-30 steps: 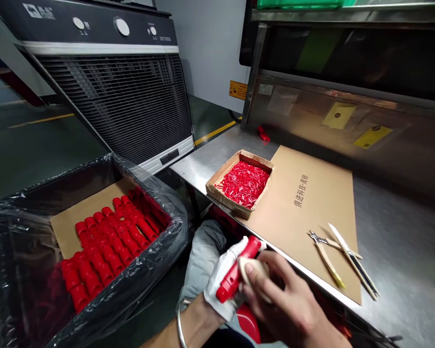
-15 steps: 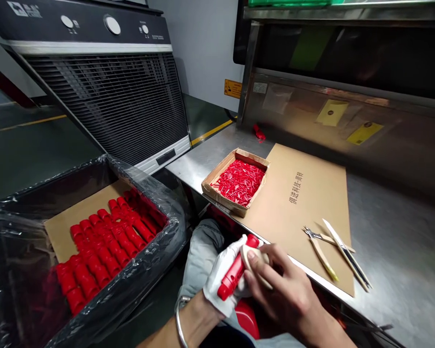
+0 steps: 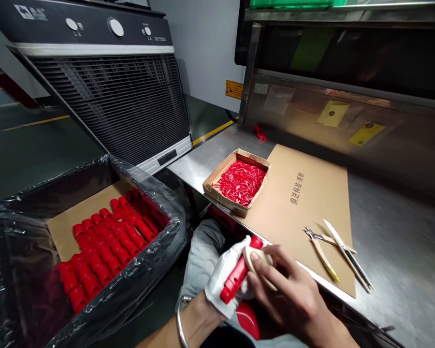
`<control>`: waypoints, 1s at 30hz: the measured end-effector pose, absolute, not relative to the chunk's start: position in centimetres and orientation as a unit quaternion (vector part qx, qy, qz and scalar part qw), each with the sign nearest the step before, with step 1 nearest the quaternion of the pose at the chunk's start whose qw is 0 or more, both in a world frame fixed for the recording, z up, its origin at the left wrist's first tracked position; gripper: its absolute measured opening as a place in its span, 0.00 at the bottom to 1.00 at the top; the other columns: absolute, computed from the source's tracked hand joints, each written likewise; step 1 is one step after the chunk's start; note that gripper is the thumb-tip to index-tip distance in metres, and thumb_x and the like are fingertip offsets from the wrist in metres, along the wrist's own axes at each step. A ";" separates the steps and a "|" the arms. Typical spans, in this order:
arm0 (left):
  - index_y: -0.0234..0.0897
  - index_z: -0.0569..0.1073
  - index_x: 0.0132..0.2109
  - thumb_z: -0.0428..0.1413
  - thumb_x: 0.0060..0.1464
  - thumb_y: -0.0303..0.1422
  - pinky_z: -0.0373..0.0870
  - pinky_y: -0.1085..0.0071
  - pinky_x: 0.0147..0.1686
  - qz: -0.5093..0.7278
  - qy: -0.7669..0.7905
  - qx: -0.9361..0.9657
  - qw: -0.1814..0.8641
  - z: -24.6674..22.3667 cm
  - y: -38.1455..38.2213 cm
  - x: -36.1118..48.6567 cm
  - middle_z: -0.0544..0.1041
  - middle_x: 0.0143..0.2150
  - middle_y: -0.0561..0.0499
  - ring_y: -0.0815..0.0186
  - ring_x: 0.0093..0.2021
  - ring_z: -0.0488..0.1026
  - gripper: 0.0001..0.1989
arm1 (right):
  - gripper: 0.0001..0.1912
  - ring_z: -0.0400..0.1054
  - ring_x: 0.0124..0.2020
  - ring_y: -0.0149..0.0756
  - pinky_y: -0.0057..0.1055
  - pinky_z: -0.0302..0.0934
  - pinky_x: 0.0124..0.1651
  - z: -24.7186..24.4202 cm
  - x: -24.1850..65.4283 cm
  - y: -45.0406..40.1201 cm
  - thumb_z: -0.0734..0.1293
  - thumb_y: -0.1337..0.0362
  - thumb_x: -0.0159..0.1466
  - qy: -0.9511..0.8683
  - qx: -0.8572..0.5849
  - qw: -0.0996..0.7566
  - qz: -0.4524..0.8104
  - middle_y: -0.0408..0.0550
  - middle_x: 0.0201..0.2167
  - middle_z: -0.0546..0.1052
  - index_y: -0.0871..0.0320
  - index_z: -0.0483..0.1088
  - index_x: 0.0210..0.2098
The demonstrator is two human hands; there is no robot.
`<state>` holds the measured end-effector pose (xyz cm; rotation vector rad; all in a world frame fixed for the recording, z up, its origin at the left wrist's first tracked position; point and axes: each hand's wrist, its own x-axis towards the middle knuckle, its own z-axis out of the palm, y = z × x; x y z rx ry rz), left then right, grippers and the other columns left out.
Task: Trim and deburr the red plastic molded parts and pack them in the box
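My left hand (image 3: 221, 278), in a white glove, is closed around a red plastic tube (image 3: 235, 278) held at a slant over my lap. Bare fingers of my right hand (image 3: 290, 285) pinch a cream-coloured pad (image 3: 253, 254), its edge pressed against the tube's side. Part of the pad is hidden behind those fingers. Both hands are just off the table's front edge. To the left, rows of similar red tubes (image 3: 108, 241) lie on cardboard in a crate lined with dark plastic (image 3: 159, 261).
A shallow cardboard box (image 3: 221, 200) of red plastic scraps stands on the metal table (image 3: 395, 232). Cutting pliers (image 3: 321, 249) and a pointed blade-like tool (image 3: 348, 253) lie on a flat cardboard sheet (image 3: 279, 217). A small red piece (image 3: 260, 132) is at the back.
The view has shifted slightly. Both hands remain on the tube and pad in nearly the same pose, with no clear movement between them.
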<state>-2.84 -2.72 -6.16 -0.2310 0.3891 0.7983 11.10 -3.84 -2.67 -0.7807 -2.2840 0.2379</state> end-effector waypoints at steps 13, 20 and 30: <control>0.31 0.73 0.35 0.58 0.58 0.38 0.61 0.81 0.18 0.395 0.194 -0.096 0.893 -6.0 -2.5 -3.0 0.74 0.25 0.51 0.74 0.20 0.69 0.12 | 0.25 0.68 0.41 0.35 0.30 0.69 0.37 -2.9 12.8 -2.6 0.65 0.77 0.63 -0.877 -0.293 0.353 0.147 0.61 0.49 0.67 0.64 0.65 0.60; 0.34 0.66 0.22 0.56 0.58 0.43 0.52 0.80 0.13 0.380 0.228 -0.066 0.894 -4.6 -2.8 -3.4 0.66 0.15 0.53 0.75 0.13 0.61 0.22 | 0.23 0.70 0.40 0.35 0.27 0.70 0.37 -2.8 11.8 -4.1 0.65 0.73 0.65 -0.893 -0.276 0.336 0.113 0.59 0.47 0.71 0.63 0.64 0.60; 0.35 0.66 0.22 0.60 0.54 0.42 0.57 0.78 0.16 0.421 0.276 -0.065 0.862 -3.5 -2.9 -3.6 0.66 0.16 0.54 0.73 0.16 0.64 0.20 | 0.21 0.72 0.32 0.29 0.18 0.71 0.33 -3.0 11.0 -4.4 0.65 0.70 0.67 -0.868 -0.350 0.329 0.130 0.49 0.41 0.75 0.53 0.65 0.58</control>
